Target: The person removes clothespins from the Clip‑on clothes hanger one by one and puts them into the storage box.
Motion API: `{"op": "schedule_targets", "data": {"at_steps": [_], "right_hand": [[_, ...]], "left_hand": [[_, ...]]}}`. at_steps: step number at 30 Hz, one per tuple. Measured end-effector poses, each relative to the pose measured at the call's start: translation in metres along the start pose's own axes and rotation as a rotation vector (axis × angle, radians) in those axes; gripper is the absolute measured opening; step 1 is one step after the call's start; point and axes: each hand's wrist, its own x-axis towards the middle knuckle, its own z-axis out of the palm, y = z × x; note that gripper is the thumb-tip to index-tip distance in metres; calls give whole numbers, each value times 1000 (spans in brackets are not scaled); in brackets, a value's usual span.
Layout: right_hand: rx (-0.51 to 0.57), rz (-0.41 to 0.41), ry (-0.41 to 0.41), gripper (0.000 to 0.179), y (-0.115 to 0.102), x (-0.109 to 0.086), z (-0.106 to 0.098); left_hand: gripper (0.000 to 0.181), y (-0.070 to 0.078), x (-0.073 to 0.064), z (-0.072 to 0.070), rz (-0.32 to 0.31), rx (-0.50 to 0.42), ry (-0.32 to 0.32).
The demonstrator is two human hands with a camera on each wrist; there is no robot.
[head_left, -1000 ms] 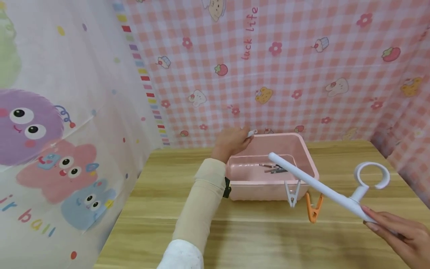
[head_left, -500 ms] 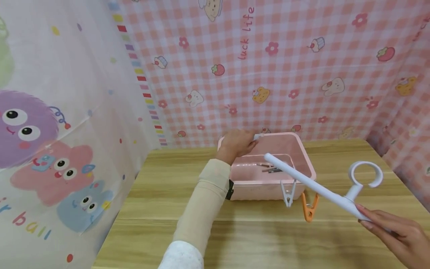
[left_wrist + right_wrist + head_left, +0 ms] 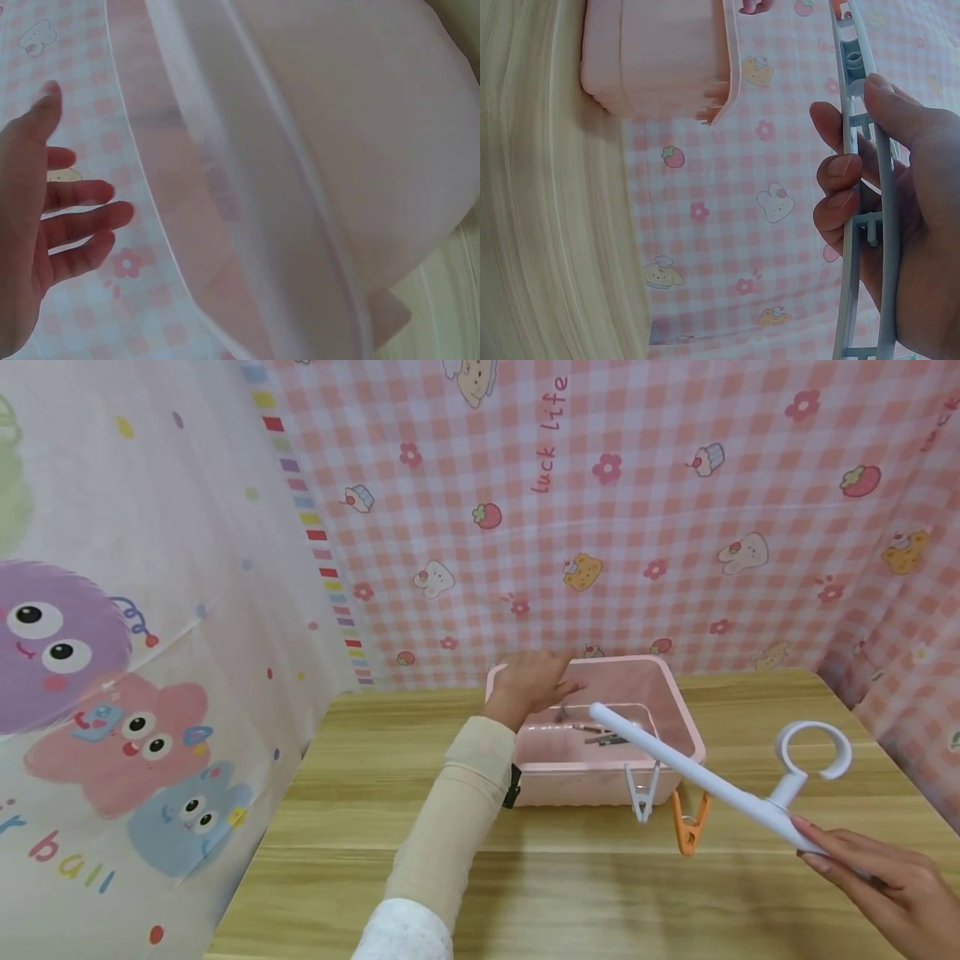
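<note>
My right hand point(image 3: 888, 881) grips one end of a pale plastic clip hanger point(image 3: 693, 770) with a ring-shaped hook. A grey clip point(image 3: 642, 792) and an orange clip point(image 3: 689, 823) hang below its bar, overlapping the basin's front corner in the head view. In the right wrist view, the fingers wrap around the hanger's ribbed underside. The left hand point(image 3: 531, 683) is over the left back part of a pink basin point(image 3: 592, 787), fingers spread with nothing between them. A dark blur point(image 3: 562, 714) shows inside the basin, below that hand.
Several small, thin brown and dark pieces point(image 3: 609, 737) lie on the basin floor. The basin stands on a wood-grain table point(image 3: 405, 777), close to the pink checked cloth point(image 3: 465, 552) at the back. A white cartoon-print cloth point(image 3: 217, 635) hangs at the left.
My left hand has moved slightly right over the basin and let go of a small white piece, its fingers now spread. The right hand still holds the hanger, almost unmoved.
</note>
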Motion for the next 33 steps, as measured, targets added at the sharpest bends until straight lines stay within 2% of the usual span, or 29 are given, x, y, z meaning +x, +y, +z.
{"op": "schedule_targets", "data": {"at_steps": [8, 13, 18, 22, 26, 29, 31, 33], "right_hand": [[-50, 9, 11, 51, 0, 2, 1], [-62, 18, 2, 52, 1, 2, 1], [-57, 9, 6, 52, 3, 2, 1], [-50, -1, 10, 51, 3, 3, 2], [-30, -7, 26, 50, 2, 5, 3], [-3, -15, 54, 49, 1, 8, 3], [17, -28, 74, 48, 0, 9, 2], [25, -38, 84, 47, 0, 11, 2]], "left_hand": [[66, -5, -1, 1, -68, 53, 13], [67, -9, -4, -2, -91, 51, 5], [63, -9, -10, 0, -87, 11, 3], [62, -1, -18, 5, -73, -79, 22], [61, 13, -29, 11, -38, -138, 85], [61, 24, -40, 14, -15, -171, 165], [61, 31, -49, 17, -15, -231, 231], [60, 39, -58, 20, -24, -333, 307]]}}
